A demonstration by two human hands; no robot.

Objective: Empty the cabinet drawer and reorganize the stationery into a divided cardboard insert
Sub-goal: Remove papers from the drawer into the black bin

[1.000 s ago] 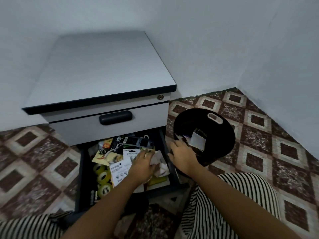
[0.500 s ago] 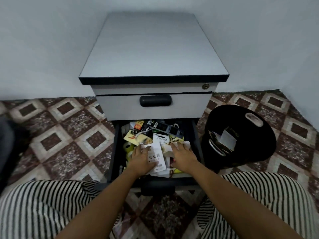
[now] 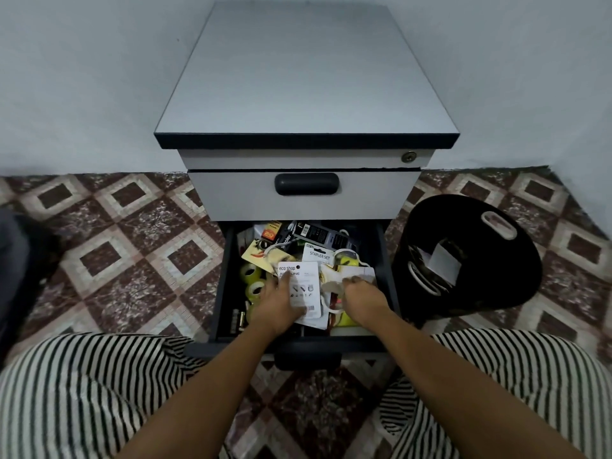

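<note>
So a second ago I had the right hand (image 3: 364,299) over at the black bin (image 3: 480,276), and now it's back in the open drawer (image 3: 222,286), fingers curled onto a crumpled white paper (image 3: 332,286). The left hand (image 3: 276,304) pinches the white card pack (image 3: 303,289) on top of the pile. The drawer's still stuffed, tape rolls (image 3: 251,276) and all, and there's no cardboard insert in sight, so I reckon the emptying has barely begun.

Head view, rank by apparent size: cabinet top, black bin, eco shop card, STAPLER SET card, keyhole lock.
1. cabinet top
2. black bin
3. eco shop card
4. STAPLER SET card, partly covered, so 3 versus 4 is unsure
5. keyhole lock
</note>
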